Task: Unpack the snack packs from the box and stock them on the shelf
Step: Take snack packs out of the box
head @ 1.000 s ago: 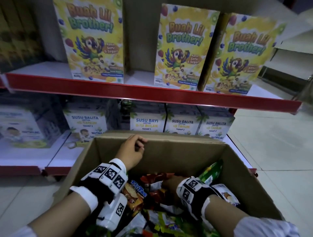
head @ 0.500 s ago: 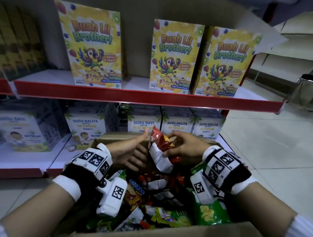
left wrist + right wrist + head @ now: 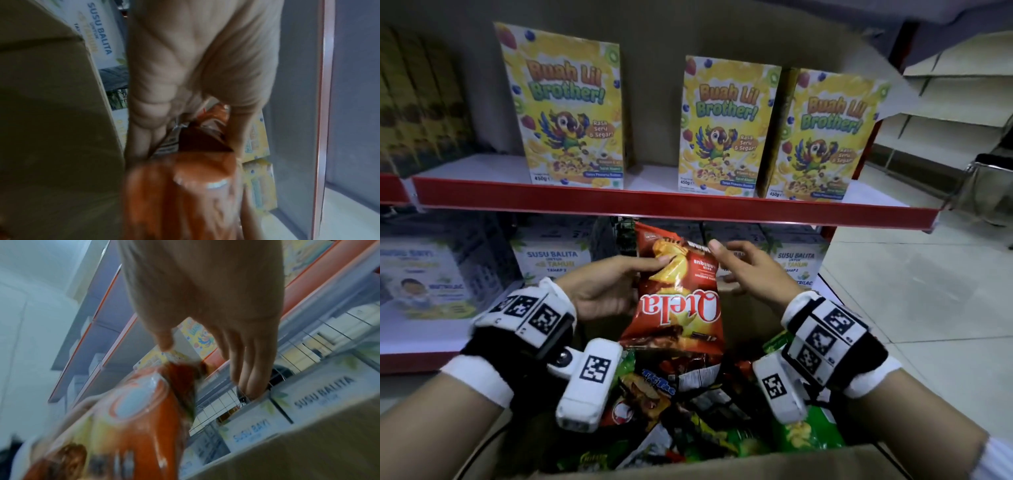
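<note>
A red Qtela snack pack (image 3: 681, 301) hangs upside down above the open cardboard box (image 3: 722, 467). My left hand (image 3: 640, 274) grips its left edge, thumb on the front and fingers behind; the left wrist view shows this hand (image 3: 195, 65) over the pack (image 3: 185, 194). My right hand (image 3: 743, 267) is at the pack's upper right corner, fingers straight and spread. In the right wrist view its thumb (image 3: 164, 344) hovers just above the pack (image 3: 133, 426). Several more snack packs (image 3: 688, 394) fill the box.
The red-edged shelf (image 3: 654, 205) straight ahead carries three yellow cereal boxes (image 3: 565, 106) with gaps between them. Below it stand white milk-powder boxes (image 3: 551, 257). Tiled floor (image 3: 911, 291) lies to the right.
The red pack has risen out of the box and turned its front toward me. My left hand has taken hold of it, and my right hand's fingers have opened off it.
</note>
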Action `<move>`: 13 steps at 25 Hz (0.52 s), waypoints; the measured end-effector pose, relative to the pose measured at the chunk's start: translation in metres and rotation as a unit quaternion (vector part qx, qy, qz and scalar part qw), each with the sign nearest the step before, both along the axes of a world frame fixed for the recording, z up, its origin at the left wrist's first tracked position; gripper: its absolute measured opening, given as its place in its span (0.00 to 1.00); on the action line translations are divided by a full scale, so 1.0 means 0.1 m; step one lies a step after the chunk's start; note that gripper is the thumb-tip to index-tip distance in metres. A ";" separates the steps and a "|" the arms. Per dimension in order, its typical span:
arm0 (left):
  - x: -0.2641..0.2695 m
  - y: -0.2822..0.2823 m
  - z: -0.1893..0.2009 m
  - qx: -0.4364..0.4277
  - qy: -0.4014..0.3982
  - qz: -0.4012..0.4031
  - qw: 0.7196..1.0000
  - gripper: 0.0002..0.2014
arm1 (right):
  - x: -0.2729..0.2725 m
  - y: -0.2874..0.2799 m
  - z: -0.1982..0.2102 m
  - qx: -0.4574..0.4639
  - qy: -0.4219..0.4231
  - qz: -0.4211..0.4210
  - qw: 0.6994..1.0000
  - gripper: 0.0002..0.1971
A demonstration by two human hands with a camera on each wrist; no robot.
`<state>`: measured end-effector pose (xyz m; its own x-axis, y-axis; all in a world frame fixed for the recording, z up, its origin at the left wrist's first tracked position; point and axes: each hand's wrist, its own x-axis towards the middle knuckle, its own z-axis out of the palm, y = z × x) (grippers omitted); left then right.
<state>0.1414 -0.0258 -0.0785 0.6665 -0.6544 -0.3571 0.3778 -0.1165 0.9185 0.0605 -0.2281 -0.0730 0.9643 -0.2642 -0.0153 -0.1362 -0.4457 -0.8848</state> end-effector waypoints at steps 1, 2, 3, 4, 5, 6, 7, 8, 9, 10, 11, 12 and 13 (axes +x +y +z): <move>-0.01 0.03 0.03 -0.039 0.013 -0.002 0.999 0.29 | -0.01 0.02 -0.02 0.044 0.028 0.015 0.999 0.46; -0.03 0.04 0.05 -0.063 0.019 0.000 0.998 0.27 | 0.00 0.05 -0.05 0.101 0.044 0.022 0.994 0.46; -0.05 0.02 0.06 -0.073 0.020 0.005 0.997 0.26 | 0.00 0.10 -0.07 0.153 0.039 0.018 0.987 0.41; -0.10 -0.03 0.07 -0.074 0.011 0.010 0.997 0.26 | 0.01 0.16 -0.08 0.183 0.018 0.006 0.983 0.35; -0.16 -0.10 0.07 -0.073 -0.006 0.021 0.997 0.26 | 0.02 0.20 -0.11 0.172 -0.015 -0.009 0.985 0.31; -0.21 -0.19 0.07 -0.072 -0.033 0.035 0.996 0.28 | 0.04 0.22 -0.14 0.116 -0.050 -0.023 0.992 0.28; -0.25 -0.26 0.05 -0.061 -0.071 0.063 0.994 0.33 | 0.05 0.25 -0.18 0.049 -0.085 -0.034 0.995 0.26; -0.28 -0.32 0.02 -0.035 -0.116 0.101 0.987 0.40 | 0.04 0.28 -0.19 -0.002 -0.116 -0.040 0.992 0.25; -0.30 -0.36 -0.02 0.002 -0.166 0.142 0.976 0.46 | 0.02 0.30 -0.20 -0.023 -0.140 -0.045 0.989 0.24; -0.28 -0.37 -0.07 0.034 -0.213 0.173 0.961 0.50 | 0.01 0.32 -0.22 -0.023 -0.156 -0.048 0.986 0.24; -0.26 -0.37 -0.12 0.051 -0.250 0.189 0.948 0.51 | 0.00 0.33 -0.23 -0.018 -0.164 -0.050 0.985 0.25; -0.23 -0.36 -0.15 0.054 -0.277 0.195 0.939 0.50 | -0.01 0.33 -0.25 -0.014 -0.165 -0.048 0.985 0.27; -0.20 -0.35 -0.17 0.051 -0.296 0.199 0.933 0.47 | -0.01 0.34 -0.26 -0.003 -0.161 -0.043 0.986 0.28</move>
<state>0.1213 -0.0603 -0.0954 0.9496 -0.2958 0.1035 -0.1596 -0.1723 0.9720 0.0598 -0.1945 -0.0989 0.8930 -0.3453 0.2887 0.1127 -0.4495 -0.8861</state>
